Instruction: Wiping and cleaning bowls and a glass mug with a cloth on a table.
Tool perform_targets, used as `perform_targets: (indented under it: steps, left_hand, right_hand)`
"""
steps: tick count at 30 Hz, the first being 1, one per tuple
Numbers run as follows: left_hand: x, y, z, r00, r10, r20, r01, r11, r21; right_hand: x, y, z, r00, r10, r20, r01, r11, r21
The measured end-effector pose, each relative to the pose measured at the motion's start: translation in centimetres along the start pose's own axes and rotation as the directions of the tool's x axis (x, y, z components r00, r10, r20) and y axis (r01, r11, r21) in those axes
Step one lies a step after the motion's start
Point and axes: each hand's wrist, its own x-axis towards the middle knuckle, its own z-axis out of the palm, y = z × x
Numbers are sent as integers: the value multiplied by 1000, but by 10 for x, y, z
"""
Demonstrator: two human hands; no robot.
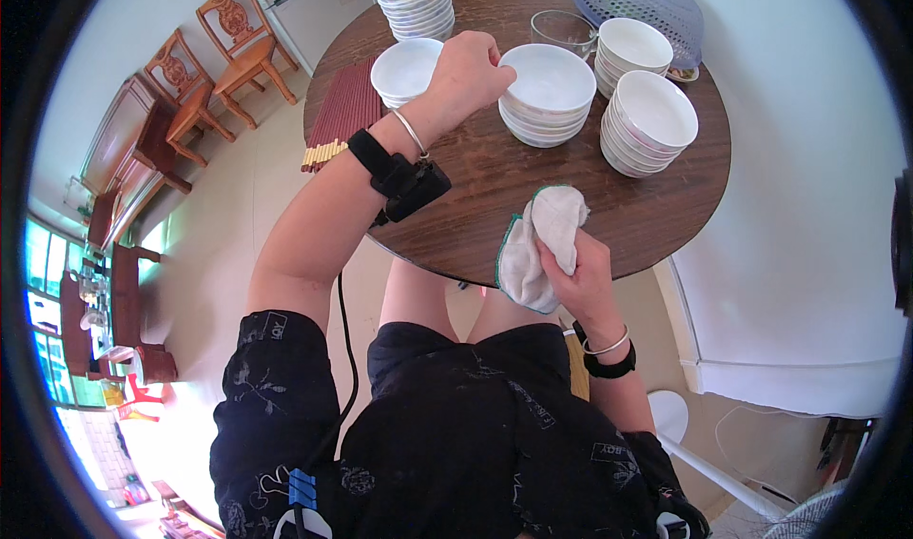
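My left hand (472,71) reaches over the table, thumb and fingers pinched at the near-left rim of the top white bowl (549,79) on the middle stack. Part of that rim is hidden by the fingertips. A white cloth (546,243) with green stitched edging is bunched in my right hand (588,275) at the table's front edge. Just left of my left hand sits another white bowl (405,71), partly covered by the wrist. To the right stand two more bowl stacks, one nearer (655,121) and one farther back (633,50).
The round dark wooden table (471,196) carries a tall bowl stack (415,4), red-brown chopsticks with light tips (349,111), a glass mug (563,31) and a blue-grey perforated basket (645,11). A partly hidden dish (683,74) holds food. A black cable (347,339) hangs beside my left arm.
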Motion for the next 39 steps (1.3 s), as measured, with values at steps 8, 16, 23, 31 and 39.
perform_targets:
  steps: [8,16,23,31,39]
  left_hand:
    - [-12,11,8,967,98,-234,-157,956,-249]
    - [-76,-4,0,985,-69,-157,-70,670,-739]
    - [-147,-17,19,994,-96,57,95,465,-880]
    - [-179,-26,58,997,44,68,25,628,-778]
    - [-183,-17,58,1000,12,14,4,607,-795]
  right_hand:
    - [0,5,1,998,-54,-45,54,999,-2]
    - [-2,2,4,997,-35,-63,34,999,-6]
    - [-3,-7,-6,983,-9,-182,35,990,137]
    - [39,-30,27,970,-178,165,239,816,-527]
    - [26,-30,28,970,-19,241,154,814,-560]
